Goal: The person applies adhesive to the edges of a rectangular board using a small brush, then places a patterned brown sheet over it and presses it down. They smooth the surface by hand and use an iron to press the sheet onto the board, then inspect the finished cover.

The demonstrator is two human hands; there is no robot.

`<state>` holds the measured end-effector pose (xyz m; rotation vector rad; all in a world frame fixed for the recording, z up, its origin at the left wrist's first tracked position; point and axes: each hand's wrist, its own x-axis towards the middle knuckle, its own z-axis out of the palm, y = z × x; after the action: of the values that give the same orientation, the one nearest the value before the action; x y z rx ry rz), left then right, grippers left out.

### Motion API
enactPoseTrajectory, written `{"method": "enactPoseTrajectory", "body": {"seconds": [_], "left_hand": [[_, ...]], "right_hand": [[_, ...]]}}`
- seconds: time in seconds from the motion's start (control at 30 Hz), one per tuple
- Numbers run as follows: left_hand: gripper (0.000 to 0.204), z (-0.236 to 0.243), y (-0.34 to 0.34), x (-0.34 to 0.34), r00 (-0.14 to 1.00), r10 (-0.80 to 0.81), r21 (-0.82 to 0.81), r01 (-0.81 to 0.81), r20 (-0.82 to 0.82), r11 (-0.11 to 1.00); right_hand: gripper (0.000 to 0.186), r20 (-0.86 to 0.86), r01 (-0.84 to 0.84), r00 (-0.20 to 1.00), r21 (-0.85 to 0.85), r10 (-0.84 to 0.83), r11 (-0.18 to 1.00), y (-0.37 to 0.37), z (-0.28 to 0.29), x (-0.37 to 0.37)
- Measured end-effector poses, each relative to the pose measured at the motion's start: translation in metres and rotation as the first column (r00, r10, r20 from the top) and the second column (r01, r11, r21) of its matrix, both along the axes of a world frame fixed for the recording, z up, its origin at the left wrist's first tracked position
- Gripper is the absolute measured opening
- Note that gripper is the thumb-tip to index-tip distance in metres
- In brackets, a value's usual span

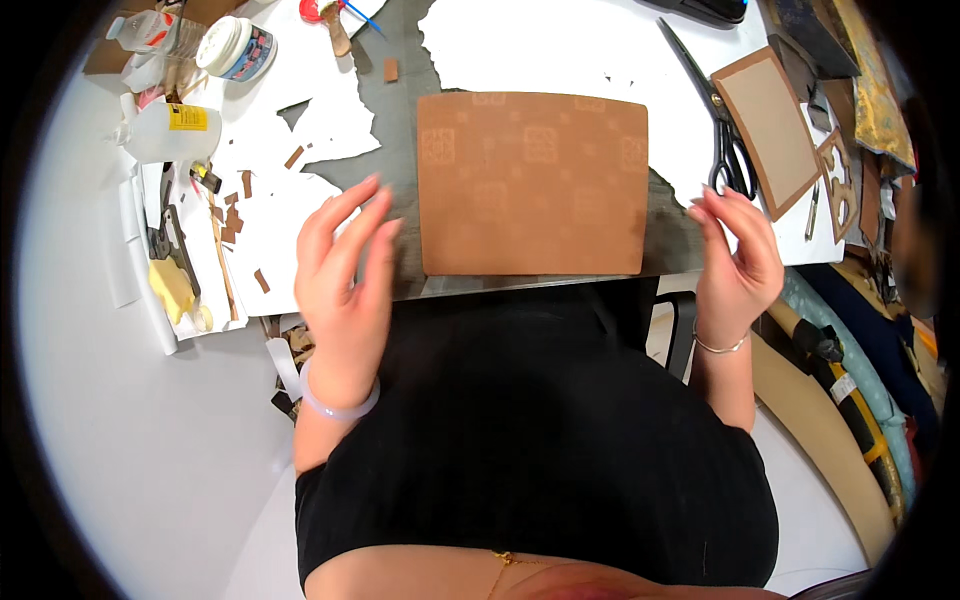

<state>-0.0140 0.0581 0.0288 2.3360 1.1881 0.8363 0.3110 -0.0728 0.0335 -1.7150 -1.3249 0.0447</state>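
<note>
A brown panel (532,183) with a faint square pattern lies flat at the front of the grey work surface (400,120). To its left, my left hand (342,270) is raised by the table's edge, holding nothing, fingers loosely bent and apart. On the other side, my right hand (735,262) hovers near the panel's right corner, fingers curved, thumb slightly apart from the index finger, nothing visible between them. Just beyond it lie black scissors (722,140), blades pointing away from me, beside a brown-bordered beige panel (766,130).
Torn white paper (510,40) and brown scraps (233,222) surround the work. A white tub (235,50), plastic bottle (175,130), yellow sponge (170,290) and red dish with brush (315,10) are at left. Material rolls (835,385) stand at right; a chair (680,330) shows below the table.
</note>
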Motion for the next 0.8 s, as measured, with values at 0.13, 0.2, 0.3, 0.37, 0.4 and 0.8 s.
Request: {"method": "enactPoseTrajectory", "body": {"seconds": [0.13, 0.2, 0.3, 0.37, 0.4, 0.8], "left_hand": [[0.039, -0.007, 0.023, 0.034, 0.987, -0.133, 0.053, 0.138, -0.093, 0.989], [0.043, -0.009, 0.030, 0.044, 0.967, -0.196, 0.030, 0.203, -0.165, 0.979], [0.053, -0.016, 0.039, 0.057, 0.928, -0.293, 0.007, 0.302, -0.230, 0.953], [0.056, -0.017, 0.043, 0.065, 0.907, -0.325, -0.011, 0.334, -0.268, 0.943], [0.057, -0.017, 0.044, 0.068, 0.896, -0.340, -0.020, 0.350, -0.286, 0.937], [0.066, -0.015, 0.059, 0.078, 0.840, -0.408, -0.205, 0.355, -0.357, 0.912]], "right_hand": [[0.021, -0.039, -0.194, 0.981, -0.029, 0.193, 0.981, 0.033, -0.009, -0.008], [0.028, -0.029, -0.230, 0.973, -0.055, 0.229, 0.972, 0.047, -0.009, -0.011], [0.042, 0.063, -0.301, 0.948, -0.133, 0.312, 0.944, 0.066, -0.011, -0.011], [0.047, 0.151, -0.284, 0.934, -0.239, 0.325, 0.929, 0.079, -0.010, -0.022], [0.051, 0.194, -0.272, 0.922, -0.289, 0.334, 0.918, 0.085, -0.011, -0.026], [0.054, 0.174, -0.263, 0.873, -0.619, 0.456, 0.740, 0.095, -0.021, -0.027]]}}
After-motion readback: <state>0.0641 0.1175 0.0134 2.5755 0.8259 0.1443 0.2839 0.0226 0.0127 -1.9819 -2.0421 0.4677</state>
